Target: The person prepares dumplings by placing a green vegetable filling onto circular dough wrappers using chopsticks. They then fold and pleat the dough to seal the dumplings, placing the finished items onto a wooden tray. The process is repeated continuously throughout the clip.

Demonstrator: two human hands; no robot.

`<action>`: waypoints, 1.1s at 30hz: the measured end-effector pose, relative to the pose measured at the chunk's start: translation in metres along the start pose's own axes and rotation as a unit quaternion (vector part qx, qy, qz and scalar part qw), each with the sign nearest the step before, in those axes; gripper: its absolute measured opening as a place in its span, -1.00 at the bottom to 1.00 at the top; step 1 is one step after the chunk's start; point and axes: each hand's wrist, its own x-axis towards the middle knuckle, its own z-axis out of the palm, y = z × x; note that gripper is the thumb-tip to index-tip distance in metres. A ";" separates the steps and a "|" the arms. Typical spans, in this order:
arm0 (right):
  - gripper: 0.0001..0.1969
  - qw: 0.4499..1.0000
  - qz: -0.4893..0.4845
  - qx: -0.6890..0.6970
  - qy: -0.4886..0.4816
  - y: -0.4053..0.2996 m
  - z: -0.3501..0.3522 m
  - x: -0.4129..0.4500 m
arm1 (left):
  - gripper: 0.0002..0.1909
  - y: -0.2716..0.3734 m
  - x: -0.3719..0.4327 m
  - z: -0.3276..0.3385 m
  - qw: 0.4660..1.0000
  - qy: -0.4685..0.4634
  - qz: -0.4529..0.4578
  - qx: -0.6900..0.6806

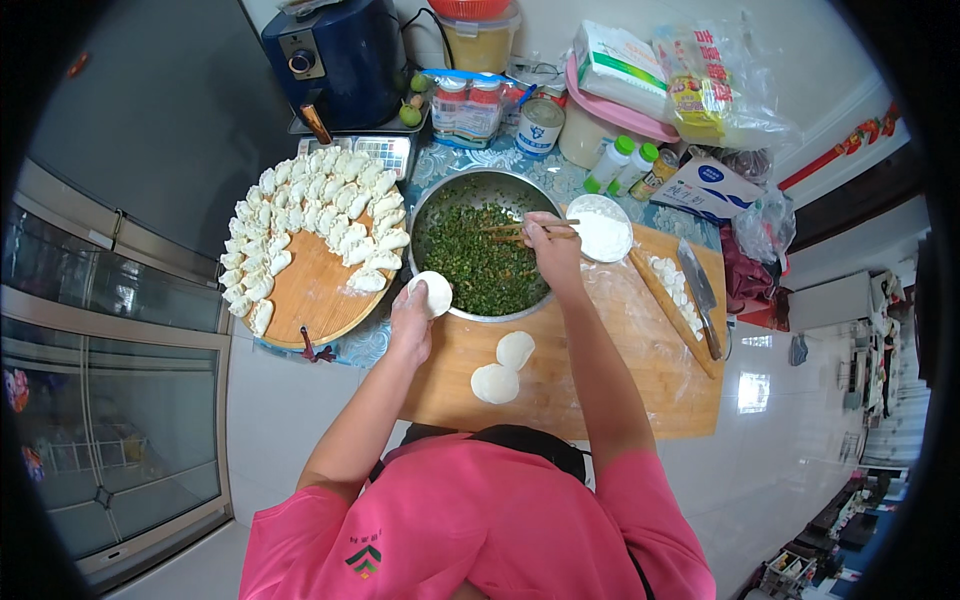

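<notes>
A round dumpling wrapper (433,295) lies in my left hand (412,319), close to the near left rim of a steel bowl (551,196). My right hand (553,251) grips wooden chopsticks (511,226), whose tips reach into the chopped green filling (476,262) in that bowl. Two more wrappers (495,383) rest on the wooden board (555,405), their edges meeting. Left of the bowl, folded dumplings (330,180) sit in curved rows on a round wooden board (315,292). A bowl of white flour (598,228) stands right of my right hand.
On the board's right lie a rolling pin (671,311), small dough pieces (679,296) and a kitchen knife (701,289). Behind stand a blue air fryer (337,67), a can (539,126), green-capped bottles (611,165) and a milk carton (709,187). A scale (382,154) stands behind the dumplings.
</notes>
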 end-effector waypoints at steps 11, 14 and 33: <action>-0.88 0.983 0.111 0.137 -0.050 0.008 -0.004 -0.019 | -0.72 -0.007 0.008 -0.007 1.000 0.012 -0.002 -0.008; -0.88 0.974 0.147 0.166 -0.044 0.016 -0.007 -0.024 | -0.72 -0.006 0.008 -0.006 1.000 0.010 -0.003 -0.007; -0.83 0.923 0.255 0.281 0.058 0.014 -0.020 -0.027 | -0.71 0.007 0.001 0.003 0.999 0.029 0.025 0.016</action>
